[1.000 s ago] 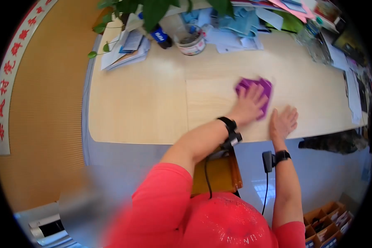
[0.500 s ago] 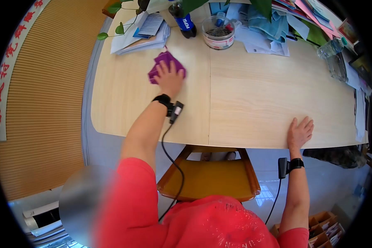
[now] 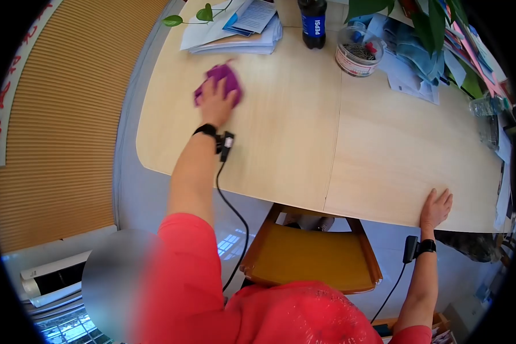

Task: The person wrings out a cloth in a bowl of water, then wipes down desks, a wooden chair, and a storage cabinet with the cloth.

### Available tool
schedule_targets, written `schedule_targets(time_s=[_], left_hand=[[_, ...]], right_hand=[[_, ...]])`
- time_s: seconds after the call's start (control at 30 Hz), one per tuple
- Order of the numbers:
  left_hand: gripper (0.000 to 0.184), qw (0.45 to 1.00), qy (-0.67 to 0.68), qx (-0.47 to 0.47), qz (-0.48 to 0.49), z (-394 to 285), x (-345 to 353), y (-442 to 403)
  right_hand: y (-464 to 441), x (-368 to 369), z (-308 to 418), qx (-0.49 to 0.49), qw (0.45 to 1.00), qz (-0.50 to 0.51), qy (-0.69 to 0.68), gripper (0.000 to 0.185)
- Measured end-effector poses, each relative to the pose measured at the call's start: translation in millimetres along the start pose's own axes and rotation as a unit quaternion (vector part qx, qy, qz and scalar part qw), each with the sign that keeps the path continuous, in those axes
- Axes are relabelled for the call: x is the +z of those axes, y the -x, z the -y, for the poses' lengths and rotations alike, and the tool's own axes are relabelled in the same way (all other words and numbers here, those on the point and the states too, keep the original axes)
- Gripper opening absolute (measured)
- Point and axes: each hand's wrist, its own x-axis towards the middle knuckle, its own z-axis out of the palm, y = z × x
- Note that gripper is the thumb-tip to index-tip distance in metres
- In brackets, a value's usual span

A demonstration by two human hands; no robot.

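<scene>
My left hand [image 3: 216,104] lies on a crumpled purple cloth [image 3: 233,86] at the left part of the desk. Its fingers are spread and pressed down over the cloth, not wrapped round it. A little blur smears hand and cloth. Far to the right, my right hand [image 3: 436,210] rests flat near the desk's front edge, fingers stretched out, holding nothing. Each wrist wears a black strap with a small cabled device. Beyond the cloth is a stack of papers [image 3: 235,46].
Along the back of the pale wooden desk [image 3: 281,132] stand a Pepsi bottle [image 3: 313,26] and a clear tub of paper clips [image 3: 356,60]. Blue cloth [image 3: 417,51] and papers lie right of them. A wooden chair with a yellow seat [image 3: 309,255] stands at the front edge.
My left hand and the purple cloth have slid left across the desk and slightly toward me. The camera view has turned, shifting the desk items rightward. My right hand stays at the front edge.
</scene>
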Motion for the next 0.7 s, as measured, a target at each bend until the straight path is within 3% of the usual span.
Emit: schedule_targets(time_s=[0.13,0.2,0.27,0.33,0.4,0.5,0.63,0.7], left_hand=[[0.059,0.967,-0.097,-0.219,0.091,55,-42,54],[0.058,0.976,-0.133,-0.145,0.094,24,-35,77],[0.061,0.990,-0.029,0.029,0.133,-45,-57,109],[0.064,0.961,0.088,0.197,0.172,-105,-72,141],[0.063,0.913,0.100,0.325,0.226,-146,-84,155],[0.062,0.880,0.111,0.393,0.241,-138,-90,146],[0.062,0.964,0.095,0.203,0.141,-20,-93,160],[0.059,0.988,-0.024,0.103,0.108,53,-101,172]], right_hand=[[3,-11,5,-0.015,1.000,-0.010,0.002,0.058],[3,-13,7,-0.020,1.000,-0.012,0.013,0.058],[3,-12,7,-0.020,0.999,-0.013,0.025,0.057],[2,-1,-2,-0.020,0.999,-0.019,0.032,0.057],[2,-4,-1,-0.011,1.000,-0.012,0.027,0.058],[0,-7,-3,0.003,1.000,0.012,-0.001,0.060],[0,-2,-7,-0.001,1.000,0.006,-0.002,0.062],[0,-7,-4,-0.004,1.000,0.010,-0.001,0.062]])
